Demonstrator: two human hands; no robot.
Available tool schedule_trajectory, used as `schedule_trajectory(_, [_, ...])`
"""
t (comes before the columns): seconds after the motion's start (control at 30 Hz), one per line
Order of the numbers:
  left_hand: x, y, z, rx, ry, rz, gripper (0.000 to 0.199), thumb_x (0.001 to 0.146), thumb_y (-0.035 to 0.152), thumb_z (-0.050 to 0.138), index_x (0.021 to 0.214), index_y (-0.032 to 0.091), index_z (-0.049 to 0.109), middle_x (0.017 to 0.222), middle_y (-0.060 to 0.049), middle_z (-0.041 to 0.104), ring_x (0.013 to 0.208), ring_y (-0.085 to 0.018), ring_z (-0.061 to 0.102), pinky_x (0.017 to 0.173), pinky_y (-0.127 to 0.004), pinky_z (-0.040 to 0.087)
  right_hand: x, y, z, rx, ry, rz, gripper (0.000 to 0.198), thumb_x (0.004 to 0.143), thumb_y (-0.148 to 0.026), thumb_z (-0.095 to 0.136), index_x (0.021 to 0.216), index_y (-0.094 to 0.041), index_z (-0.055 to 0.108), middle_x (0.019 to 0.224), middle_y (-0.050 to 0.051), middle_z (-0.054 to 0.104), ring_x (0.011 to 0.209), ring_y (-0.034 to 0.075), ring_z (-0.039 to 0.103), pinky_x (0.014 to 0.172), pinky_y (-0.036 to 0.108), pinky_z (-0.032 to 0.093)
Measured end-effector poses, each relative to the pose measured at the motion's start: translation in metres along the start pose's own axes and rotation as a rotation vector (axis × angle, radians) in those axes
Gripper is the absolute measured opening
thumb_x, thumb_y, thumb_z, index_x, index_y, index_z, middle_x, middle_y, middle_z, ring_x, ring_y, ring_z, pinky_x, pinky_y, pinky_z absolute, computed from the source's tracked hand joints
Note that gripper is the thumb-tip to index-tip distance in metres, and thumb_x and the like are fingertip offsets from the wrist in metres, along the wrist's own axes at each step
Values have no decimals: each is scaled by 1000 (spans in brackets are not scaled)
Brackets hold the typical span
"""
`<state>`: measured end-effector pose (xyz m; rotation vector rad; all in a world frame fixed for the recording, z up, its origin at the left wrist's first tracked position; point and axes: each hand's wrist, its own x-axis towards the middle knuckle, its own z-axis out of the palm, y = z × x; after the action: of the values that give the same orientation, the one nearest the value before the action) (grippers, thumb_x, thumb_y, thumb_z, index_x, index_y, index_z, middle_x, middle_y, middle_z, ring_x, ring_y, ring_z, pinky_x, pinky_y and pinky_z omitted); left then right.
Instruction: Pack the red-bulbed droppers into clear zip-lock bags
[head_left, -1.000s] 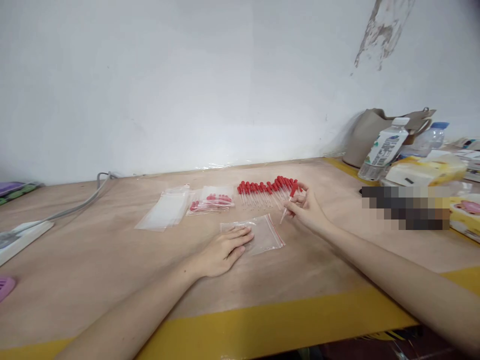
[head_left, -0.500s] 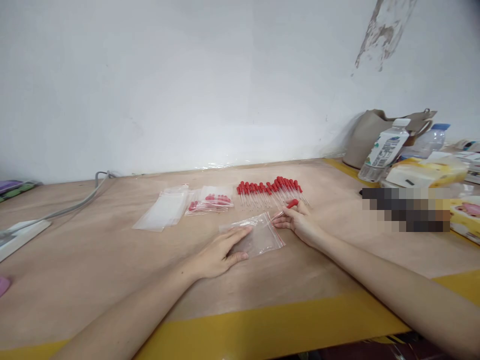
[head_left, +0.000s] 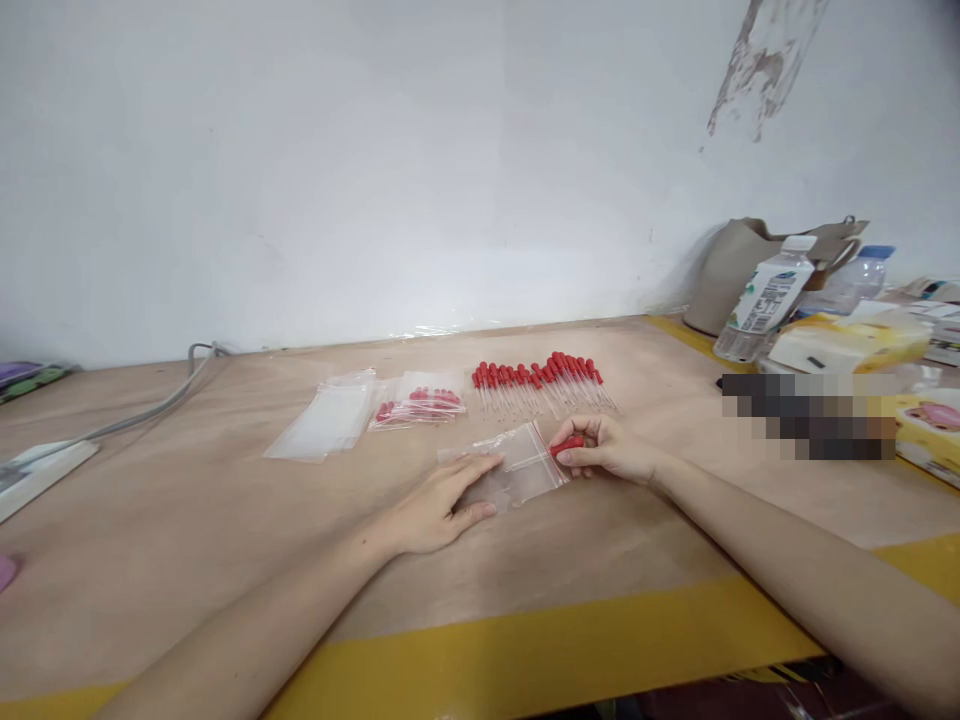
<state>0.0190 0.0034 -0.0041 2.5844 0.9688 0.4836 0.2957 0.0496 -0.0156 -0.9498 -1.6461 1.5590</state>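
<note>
A clear zip bag (head_left: pixel 534 478) lies flat on the table with its red-lined mouth facing right. My left hand (head_left: pixel 442 505) rests on its left part, fingers stretched out and thumb apart. My right hand (head_left: pixel 604 448) is closed on the red bulb of a dropper (head_left: pixel 568 446) at the bag's mouth. The dropper's thin clear tube points left and shows within the bag's outline. Behind my right hand, several droppers with red bulbs (head_left: pixel 559 372) lie side by side, tubes toward me. Filled bags (head_left: pixel 420 405) with red bulbs inside are stacked left of them.
A stack of flat bags (head_left: pixel 322 420) lies on the left. Farther left, a grey cable (head_left: pixel 161 412) runs to a white power strip (head_left: pixel 49 475). On the right stand a plastic bottle (head_left: pixel 769 298), a beige bag (head_left: pixel 720 275) and yellow tissue packs (head_left: pixel 847 345).
My right hand has brought the dropper to the bag's mouth, and its tube has slid left into the bag. My left hand stays in place.
</note>
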Motion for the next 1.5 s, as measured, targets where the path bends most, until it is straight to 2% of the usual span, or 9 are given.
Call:
schedule_trajectory(0.23, [0, 2, -1, -6, 0, 10, 51, 90, 37, 45, 137, 25, 29, 136, -7, 41, 124, -22, 39, 101, -41, 34, 1, -3, 9, -90, -97, 24, 31, 65, -38, 69, 81, -17, 53, 57, -5, 56, 45, 6, 53, 40, 17, 38])
schedule_trajectory(0.4, [-1, 3, 0, 3, 44, -15, 51, 88, 35, 50, 135, 26, 33, 142, -7, 31, 129, -22, 31, 104, -41, 30, 7, -4, 20, -217, -24, 29, 28, 61, -39, 71, 72, -14, 63, 55, -4, 55, 45, 5, 46, 42, 19, 36])
schedule_trajectory(0.5, [-1, 2, 1, -3, 65, 4, 49, 86, 35, 52, 132, 25, 38, 138, -7, 37, 126, -22, 35, 103, -40, 32, 8, -5, 26, -272, 9, 11, 26, 58, -37, 73, 68, -13, 68, 51, -4, 53, 44, 5, 42, 44, 21, 35])
schedule_trajectory(0.73, [0, 0, 2, 3, 85, 27, 46, 86, 36, 52, 129, 22, 40, 128, -8, 49, 119, -23, 44, 99, -42, 37, 2, -9, 18, 56, -48, 104, 37, 58, -36, 75, 87, -15, 66, 77, 2, 65, 68, 11, 58, 68, 27, 45])
schedule_trajectory(0.87, [5, 0, 3, 4, 76, 41, 46, 87, 35, 51, 129, 22, 41, 128, -8, 50, 118, -22, 45, 99, -40, 37, -3, -13, 22, 22, -9, 103, 33, 64, -42, 70, 81, -14, 66, 72, 2, 64, 60, 8, 53, 62, 25, 43])
schedule_trajectory(1.03, [13, 1, 3, 22, 150, 12, 48, 83, 38, 56, 126, 20, 44, 128, -9, 49, 117, -24, 46, 98, -40, 38, -1, -10, 27, -108, 54, 76, 35, 55, -40, 76, 74, -13, 65, 71, 3, 66, 56, 8, 51, 53, 22, 37])
schedule_trajectory(1.13, [11, 0, 2, 7, 189, -56, 35, 85, 40, 52, 115, 20, 54, 116, -7, 58, 105, -22, 55, 90, -36, 45, 0, -7, 22, -137, 120, 98, 35, 53, -43, 75, 68, -13, 63, 64, 2, 64, 49, 7, 46, 49, 22, 33])
schedule_trajectory(1.27, [5, -4, 1, -5, 157, -3, 30, 88, 35, 48, 113, 22, 56, 115, -6, 60, 110, -22, 53, 94, -37, 41, -2, -6, 16, -129, 181, 105, 36, 52, -44, 76, 66, -14, 61, 61, 1, 64, 49, 7, 46, 49, 22, 34])
schedule_trajectory(1.5, [4, -4, -3, -65, 102, -6, 22, 86, 33, 50, 105, 22, 53, 120, -6, 56, 106, -21, 55, 89, -36, 44, -2, -6, 20, -55, 154, 67, 35, 53, -43, 75, 66, -15, 58, 64, 2, 65, 51, 8, 50, 52, 24, 39])
